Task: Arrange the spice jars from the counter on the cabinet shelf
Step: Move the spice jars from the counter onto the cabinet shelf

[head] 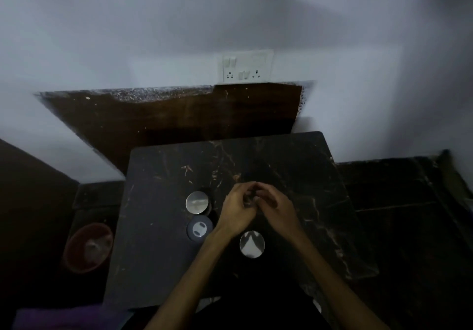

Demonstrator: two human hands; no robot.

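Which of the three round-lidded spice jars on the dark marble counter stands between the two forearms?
The shiny round-lidded spice jar nearest the camera stands between the forearms. The other two jars stand left of the left hand.

My left hand (236, 212) and right hand (275, 205) curl together and cover whatever sits between them; I cannot tell if they hold a jar. The three jars nearby show only lids; their contents are hidden. The reddish bowl (88, 247) on the left is dim and blurred.
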